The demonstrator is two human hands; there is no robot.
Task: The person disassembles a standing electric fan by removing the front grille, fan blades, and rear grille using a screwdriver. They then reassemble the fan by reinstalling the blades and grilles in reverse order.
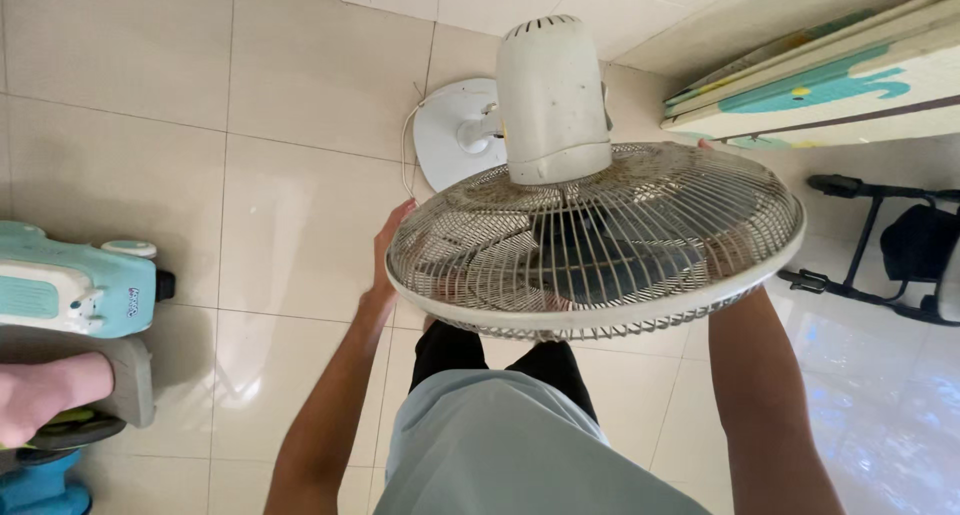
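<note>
Hands first: the left hand [388, 247] lies against the left rim of a pedestal fan's grille [600, 245], fingers spread upward along the wire cage, while the right hand [722, 260] sits behind the right side of that grille, seen only through the dusty wires — whether its fingers are curled or flat I cannot tell. Between them the fan head is held tilted, its face turned down toward the person, seemingly steadied from both sides so it does not swing. Just beyond the grille stands the cream motor housing [552, 100], and farther off the round white base [455, 135] rests on the tiled floor [130, 95] with a thin cord beside it. At the left edge sits a turquoise ride-on toy [70, 285]; folded play mats [820, 85] lean far right, near a black stroller frame [880, 245].
</note>
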